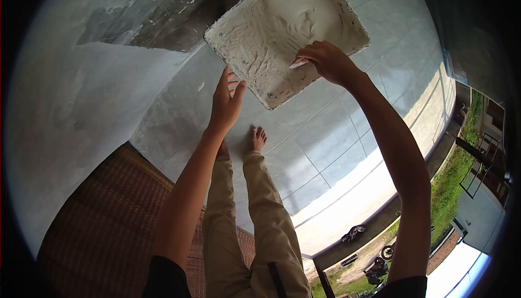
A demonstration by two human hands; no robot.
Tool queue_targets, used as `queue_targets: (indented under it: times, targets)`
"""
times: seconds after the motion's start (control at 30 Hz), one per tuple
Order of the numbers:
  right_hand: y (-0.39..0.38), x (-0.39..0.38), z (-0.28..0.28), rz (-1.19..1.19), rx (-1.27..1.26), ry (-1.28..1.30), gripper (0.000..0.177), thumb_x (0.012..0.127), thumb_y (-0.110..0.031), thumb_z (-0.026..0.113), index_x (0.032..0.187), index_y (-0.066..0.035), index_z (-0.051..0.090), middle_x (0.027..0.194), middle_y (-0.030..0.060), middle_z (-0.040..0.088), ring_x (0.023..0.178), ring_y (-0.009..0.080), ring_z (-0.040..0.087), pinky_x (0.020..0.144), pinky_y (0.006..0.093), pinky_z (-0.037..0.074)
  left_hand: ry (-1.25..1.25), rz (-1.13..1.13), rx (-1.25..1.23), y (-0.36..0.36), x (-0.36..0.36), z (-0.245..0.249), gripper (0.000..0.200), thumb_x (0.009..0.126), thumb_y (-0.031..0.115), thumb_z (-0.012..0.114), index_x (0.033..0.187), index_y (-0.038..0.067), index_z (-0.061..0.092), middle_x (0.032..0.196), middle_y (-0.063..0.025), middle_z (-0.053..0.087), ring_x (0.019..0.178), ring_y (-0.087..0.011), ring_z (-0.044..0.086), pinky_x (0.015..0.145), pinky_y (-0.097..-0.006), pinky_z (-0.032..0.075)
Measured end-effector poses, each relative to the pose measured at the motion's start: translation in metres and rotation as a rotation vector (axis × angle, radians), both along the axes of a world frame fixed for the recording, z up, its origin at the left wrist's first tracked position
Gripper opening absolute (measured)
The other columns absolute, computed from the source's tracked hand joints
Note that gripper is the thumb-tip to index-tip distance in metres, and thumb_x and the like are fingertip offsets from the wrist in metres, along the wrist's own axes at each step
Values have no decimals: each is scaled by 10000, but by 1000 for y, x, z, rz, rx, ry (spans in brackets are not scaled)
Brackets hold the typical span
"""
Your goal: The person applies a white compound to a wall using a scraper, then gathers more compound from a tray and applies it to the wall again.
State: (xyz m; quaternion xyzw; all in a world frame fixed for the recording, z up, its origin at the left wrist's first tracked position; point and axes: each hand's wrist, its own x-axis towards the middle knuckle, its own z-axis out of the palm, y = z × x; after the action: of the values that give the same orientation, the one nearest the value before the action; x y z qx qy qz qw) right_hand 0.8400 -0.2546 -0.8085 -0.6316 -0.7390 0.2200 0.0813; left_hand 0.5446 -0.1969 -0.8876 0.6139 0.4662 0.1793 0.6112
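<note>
A shallow rectangular tray [237, 75] of thick grey-white paste [320, 5] tilts across the top of the view, its rim crusted with dried paste. Over its near right part, my right hand [325, 62] is closed round a small pale tool [299, 63]. Several thin dark lines, like tines, show just beyond the fingers; most of the tool is hidden in my grip. At the tray's near left edge is my left hand [227, 100], fingers stretched out and apart, fingertips right by the rim.
Grey tiles cover the floor [320, 151], with my bare foot [259, 138] below the tray. On the left stands a patchy grey wall [92, 113] beside a brown woven panel [108, 211]. Sunlit ground, grass [453, 189] and a motorbike [377, 268] appear outside at right.
</note>
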Motion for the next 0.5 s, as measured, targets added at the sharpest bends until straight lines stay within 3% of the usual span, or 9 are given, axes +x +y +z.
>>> queue_targets:
  times: [0.23,0.5]
  targets:
    - [26,0,0,23,-320,61,170,879,-2,654,1026,-78,693,972,102,727,945,312,673,829,440,524,20,-4,8,-4,0,2,689,997,250,606,1535,-34,282,1369,-244,537,1159,-287,611,972,-395,491]
    - [52,-2,6,47,-435,135,246,877,101,589,1048,-32,706,1013,151,744,961,275,728,827,369,570,15,-8,16,-5,0,2,695,999,245,601,1541,-34,266,1380,-248,526,1154,-288,616,977,-402,492]
